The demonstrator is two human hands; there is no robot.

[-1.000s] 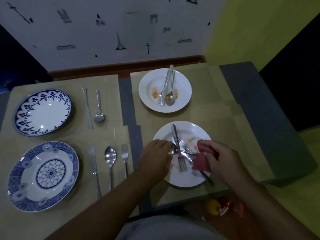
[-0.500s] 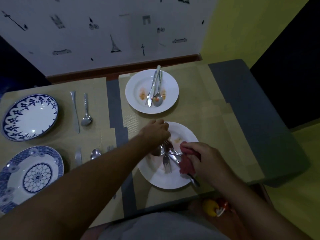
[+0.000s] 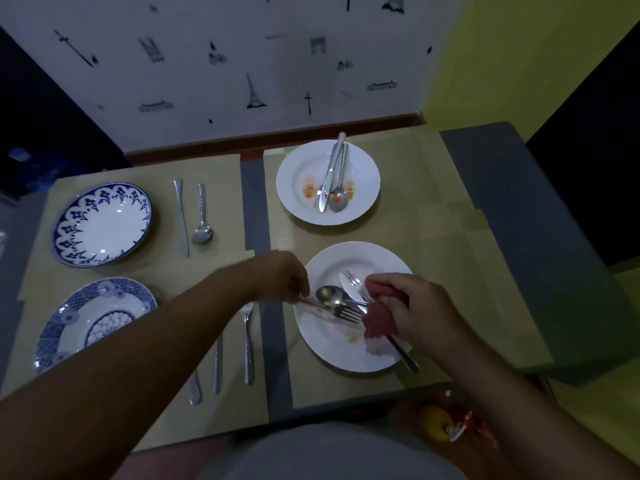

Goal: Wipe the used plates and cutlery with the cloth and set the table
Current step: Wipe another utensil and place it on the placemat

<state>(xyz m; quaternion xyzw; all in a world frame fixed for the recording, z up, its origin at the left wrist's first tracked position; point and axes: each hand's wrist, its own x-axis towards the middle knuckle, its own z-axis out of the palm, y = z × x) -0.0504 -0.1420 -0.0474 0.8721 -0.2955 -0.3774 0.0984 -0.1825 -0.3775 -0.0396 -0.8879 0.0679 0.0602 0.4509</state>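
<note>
Fingers of the left hand [image 3: 282, 277] curled and pinched on cutlery [image 3: 337, 303] at the 9 o'clock rim of the near white plate [image 3: 346, 251], red cloth [image 3: 377, 318] clenched in the right hand [image 3: 419, 313] at 3 o'clock — bare tan mat [image 3: 450, 254] lying open beyond, second used plate [image 3: 367, 161] at 12 o'clock.

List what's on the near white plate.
A spoon, a fork, a knife and an orange smear show on the plate. The red cloth in the right hand hides whatever lies beneath it.

On the desk [image 3: 512, 220], the far-left plate [image 3: 100, 225] sits at ten o'clock, near-left plate [image 3: 79, 317] at eight, cutlery [image 3: 202, 216] right of each; far-right plate [image 3: 301, 164] at one, near-right plate [image 3: 360, 258] at four, cutlery on both.
</note>
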